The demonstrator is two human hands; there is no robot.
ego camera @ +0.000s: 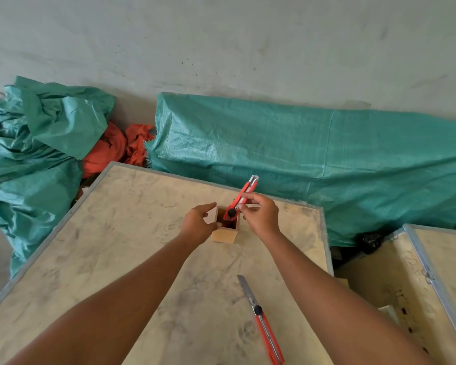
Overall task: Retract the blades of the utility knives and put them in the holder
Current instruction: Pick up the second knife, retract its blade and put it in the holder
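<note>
A: What is the right hand (261,216) doing?

B: It is pinching a red plastic utility knife with a black slider knob (241,200) between thumb and fingertips (248,197), gripping the handle around its middle. The knife is tilting, its lower end dipping into the open top of a small square wooden holder (225,234), its metal-tipped upper end pointing up and away past the fingers.

A: Is the blade showing on that one?

B: The lower end is sitting inside the holder, so I cannot tell.

A: And the left hand (199,223)?

B: It is resting against the holder's left wall, fingers loosely spread and curling round it, thumb near the front corner. It is steadying rather than clamping, and is not touching the knife.

A: Where is the holder standing?

B: On a dusty pale plywood crate top with a grey metal edge (95,248), toward its far side.

A: Any other knife?

B: A second red utility knife with its steel blade extended (261,318) is lying flat on the same board, nearer the person, well apart from both hands, blade pointing away toward the holder
</note>
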